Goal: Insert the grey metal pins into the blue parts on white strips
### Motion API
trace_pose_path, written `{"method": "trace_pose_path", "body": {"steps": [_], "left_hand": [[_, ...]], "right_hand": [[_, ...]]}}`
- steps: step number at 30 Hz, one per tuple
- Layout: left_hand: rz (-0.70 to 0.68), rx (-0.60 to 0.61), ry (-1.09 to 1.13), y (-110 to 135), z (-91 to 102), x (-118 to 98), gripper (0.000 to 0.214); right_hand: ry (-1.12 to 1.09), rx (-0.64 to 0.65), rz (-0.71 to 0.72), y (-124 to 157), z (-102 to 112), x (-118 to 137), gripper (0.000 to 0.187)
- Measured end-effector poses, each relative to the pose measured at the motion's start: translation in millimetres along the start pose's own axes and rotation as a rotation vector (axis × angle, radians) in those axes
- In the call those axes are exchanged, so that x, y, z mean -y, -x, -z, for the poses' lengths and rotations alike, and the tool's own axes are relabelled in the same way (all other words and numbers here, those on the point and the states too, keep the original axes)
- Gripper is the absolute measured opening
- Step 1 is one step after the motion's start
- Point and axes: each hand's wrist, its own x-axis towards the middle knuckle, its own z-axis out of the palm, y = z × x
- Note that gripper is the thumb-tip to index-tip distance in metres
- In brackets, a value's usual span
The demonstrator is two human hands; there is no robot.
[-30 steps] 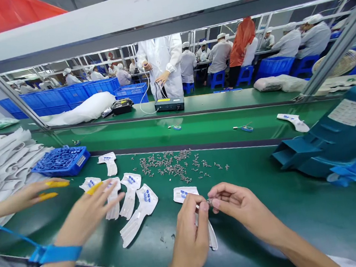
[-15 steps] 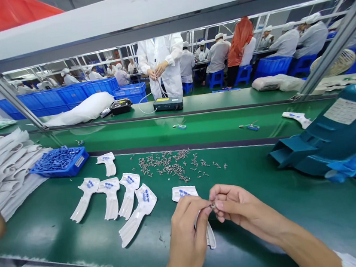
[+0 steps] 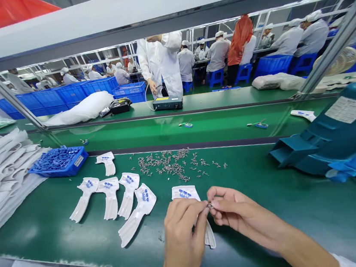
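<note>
Between the fingertips of both hands is a small metal part (image 3: pixel 210 206), too small to make out fully. My left hand (image 3: pixel 185 232) pinches it from the left and my right hand (image 3: pixel 235 206) from the right. Beneath them lies a white plastic handle shell (image 3: pixel 185 192) with blue pieces in its head, partly covered by my left hand. Several more such shells lie to the left, among them a large one (image 3: pixel 139 216) nearest my hands. Beyond my hands, a scattered pile of small metal parts (image 3: pixel 172 164) is spread on the green table (image 3: pixel 64 238).
A blue tray (image 3: pixel 68 168) of blue pieces stands at the left beside stacked white sheeting (image 3: pixel 4 172). A teal blower-like machine (image 3: pixel 334 140) occupies the right. Behind runs a green conveyor (image 3: pixel 142 135) with small wired parts. Across it stands a co-worker (image 3: pixel 166 65) near a black box (image 3: pixel 168 104).
My hands have shifted slightly left, still pinching the metal part. Items on the conveyor have moved right. The co-worker across has raised one hand; the arm at the far left has withdrawn.
</note>
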Motion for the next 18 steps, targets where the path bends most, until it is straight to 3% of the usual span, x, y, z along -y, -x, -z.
{"method": "trace_pose_path", "body": {"steps": [3, 7, 12, 18], "left_hand": [[0.009, -0.036, -0.121, 2, -2.9, 1, 0.018], [0.047, -0.058, -0.124, 3, -5.8, 2, 0.017], [0.329, -0.010, 0.159, 1, -4.7, 0, 0.012], [0.435, 0.054, 0.178, 0, -10.0, -3, 0.023]], "right_hand": [[0.321, -0.149, 0.201, -2, -3, -3, 0.021], [0.579, -0.197, 0.296, -3, -2, -9, 0.022], [0.911, -0.209, 0.485, -3, 6, -14, 0.016], [1.185, -0.197, 0.969, -7, 15, -23, 0.016]]}}
